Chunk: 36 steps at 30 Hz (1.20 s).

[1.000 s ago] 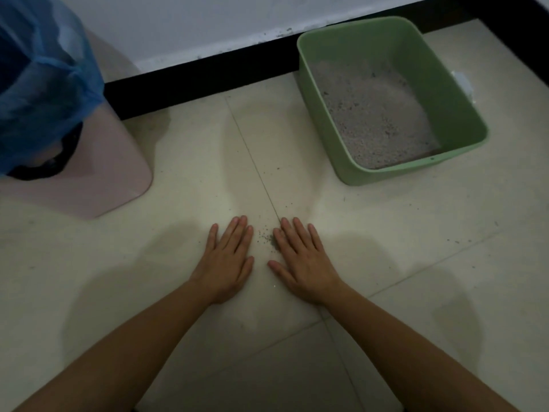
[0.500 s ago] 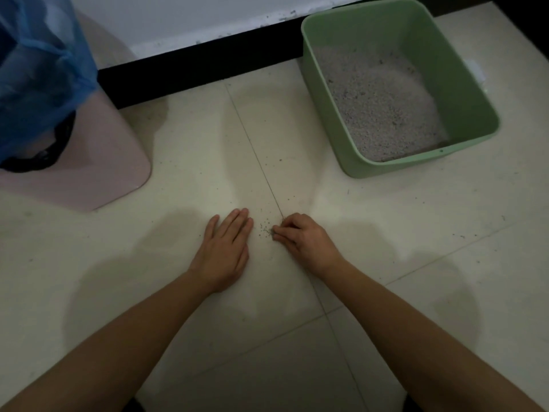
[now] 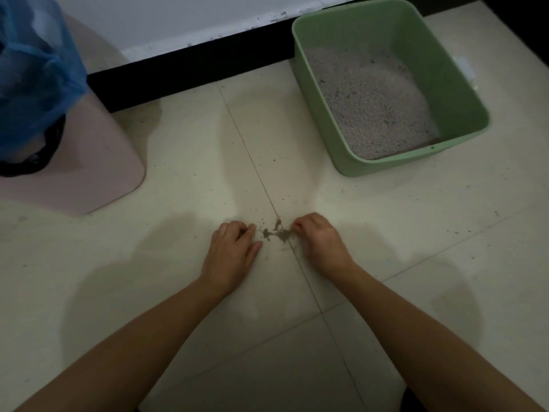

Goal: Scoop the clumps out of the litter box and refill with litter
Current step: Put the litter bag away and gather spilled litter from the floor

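Cleanup step: my left hand (image 3: 231,253) and right hand (image 3: 319,239) rest on the floor (image 3: 190,162), fingers curled, raking spilled litter (image 3: 277,232) into a pile between them; neither grips anything. Box (image 3: 365,166) sits ahead-right, well apart. Next: pinch up the pile and bin it.

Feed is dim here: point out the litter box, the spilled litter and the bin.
litter box (image 3: 463,93), head view, right inner wall.
spilled litter (image 3: 282,233), head view, pile's middle.
pink bin (image 3: 98,162), head view, side wall.

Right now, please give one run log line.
left hand: curled on floor | right hand: gathering spilled litter | litter box: filled
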Each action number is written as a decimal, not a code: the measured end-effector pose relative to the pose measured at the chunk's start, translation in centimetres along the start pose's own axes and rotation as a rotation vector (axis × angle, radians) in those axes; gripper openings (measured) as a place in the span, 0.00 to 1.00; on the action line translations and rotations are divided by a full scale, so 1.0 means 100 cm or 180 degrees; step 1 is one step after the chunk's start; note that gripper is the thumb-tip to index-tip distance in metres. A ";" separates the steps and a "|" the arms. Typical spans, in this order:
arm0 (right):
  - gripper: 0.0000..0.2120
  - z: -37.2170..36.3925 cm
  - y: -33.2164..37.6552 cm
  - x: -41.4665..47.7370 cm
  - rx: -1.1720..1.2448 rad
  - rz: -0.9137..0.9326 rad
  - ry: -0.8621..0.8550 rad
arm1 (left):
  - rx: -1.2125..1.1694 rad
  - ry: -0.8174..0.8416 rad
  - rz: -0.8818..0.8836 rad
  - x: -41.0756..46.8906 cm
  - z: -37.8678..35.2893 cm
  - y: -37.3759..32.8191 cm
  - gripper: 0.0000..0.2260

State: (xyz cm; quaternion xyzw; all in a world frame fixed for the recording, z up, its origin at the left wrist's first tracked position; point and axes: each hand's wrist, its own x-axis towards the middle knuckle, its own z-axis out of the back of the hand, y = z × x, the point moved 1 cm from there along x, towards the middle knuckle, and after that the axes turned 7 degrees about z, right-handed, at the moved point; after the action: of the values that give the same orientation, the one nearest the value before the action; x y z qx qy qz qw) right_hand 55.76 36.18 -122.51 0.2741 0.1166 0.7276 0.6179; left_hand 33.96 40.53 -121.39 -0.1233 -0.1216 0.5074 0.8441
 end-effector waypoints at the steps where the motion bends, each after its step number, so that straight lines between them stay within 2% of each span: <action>1: 0.03 0.006 -0.006 -0.004 -0.0053 -0.0207 -0.0102 | -0.0089 -0.0010 0.0031 -0.001 -0.004 -0.006 0.21; 6: 0.03 0.020 -0.016 -0.008 -0.0097 -0.0520 -0.0234 | -0.0500 -0.0073 0.0170 -0.001 -0.023 -0.037 0.19; 11: 0.03 0.020 -0.013 -0.007 -0.0033 -0.0697 -0.0277 | -0.0860 -0.0144 0.0659 0.003 -0.027 -0.058 0.20; 15: 0.02 0.019 -0.013 -0.006 -0.0052 -0.0706 -0.0234 | -0.1142 -0.0373 0.0806 0.011 -0.030 -0.067 0.08; 17: 0.01 0.019 -0.012 -0.006 -0.0065 -0.0698 -0.0246 | -0.1082 -0.0434 0.0632 0.016 -0.031 -0.066 0.04; 20: 0.02 0.019 -0.012 -0.004 -0.0023 -0.0736 -0.0217 | -0.0731 -0.0430 0.0104 0.022 -0.034 -0.055 0.05; 22: 0.02 0.020 -0.013 -0.003 -0.0042 -0.0758 -0.0215 | -0.0489 -0.0311 -0.0231 0.029 -0.033 -0.048 0.07; 24: 0.02 0.023 -0.013 0.002 -0.0045 -0.0824 -0.0239 | -0.0317 -0.0034 -0.0536 0.036 -0.030 -0.042 0.04; 26: 0.04 0.027 -0.011 0.013 0.0048 -0.0938 -0.0268 | -0.0273 0.0321 -0.0623 0.043 -0.023 -0.035 0.05; 28: 0.05 0.030 -0.004 0.028 0.0172 -0.0980 -0.0339 | -0.0329 0.0435 -0.0332 0.054 -0.005 -0.023 0.02; 29: 0.05 0.032 0.002 0.038 0.0240 -0.0983 -0.0382 | -0.0364 0.0357 -0.0084 0.061 0.011 -0.017 0.05; 31: 0.06 0.036 0.017 0.064 0.0390 -0.0993 -0.0434 | -0.0525 -0.0126 0.0243 0.080 0.056 -0.004 0.07; 36: 0.08 0.056 0.083 0.170 0.0782 -0.0761 -0.0703 | -0.0820 -0.1876 0.0366 0.120 0.213 0.015 0.07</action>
State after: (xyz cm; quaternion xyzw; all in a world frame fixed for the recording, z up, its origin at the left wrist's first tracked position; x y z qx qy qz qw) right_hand 50.47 49.91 -109.33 0.4099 0.1677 0.5948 0.6709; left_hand 31.14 53.61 -100.87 -0.0836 -0.4168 0.5486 0.7200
